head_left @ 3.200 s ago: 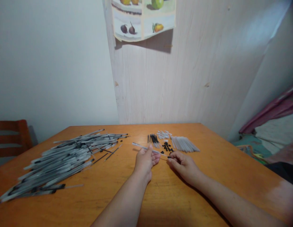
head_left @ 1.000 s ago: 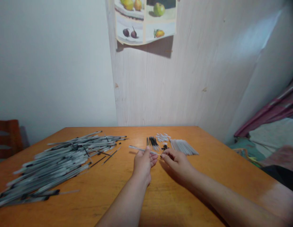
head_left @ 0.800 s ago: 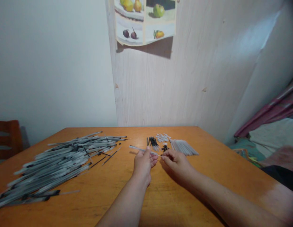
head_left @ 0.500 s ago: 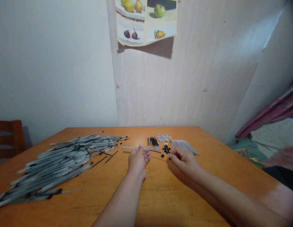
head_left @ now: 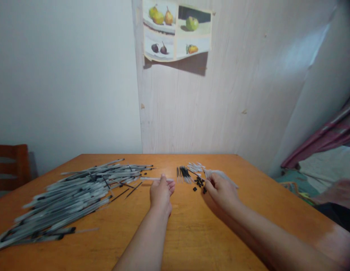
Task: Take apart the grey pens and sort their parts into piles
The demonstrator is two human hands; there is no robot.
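Observation:
My left hand [head_left: 161, 192] is closed around a clear pen barrel [head_left: 148, 178], thumb on top. The barrel lies nearly level, pointing left and right, and shows no dark core now. My right hand [head_left: 221, 188] is pinched above the black pen parts; a thin dark pen refill [head_left: 194, 172] runs up and left from its fingertips. Just left of those fingers lie small black plugs [head_left: 199, 181]. Behind them is a row of black-tipped refills [head_left: 184, 174] and a group of short whitish pieces [head_left: 195, 166]. Clear barrels [head_left: 230, 177] are partly hidden behind my right hand.
A large heap of grey and clear pens [head_left: 78, 195] spreads over the left side of the wooden table [head_left: 191, 233]. Several loose dark refills [head_left: 133, 190] lie at its right edge. A chair [head_left: 20, 165] stands at far left. Fruit pictures [head_left: 177, 32] hang on the wall.
The dark refill that stuck out of the barrel's right end is out of it and now at my right hand. My left hand has shifted slightly left with the barrel.

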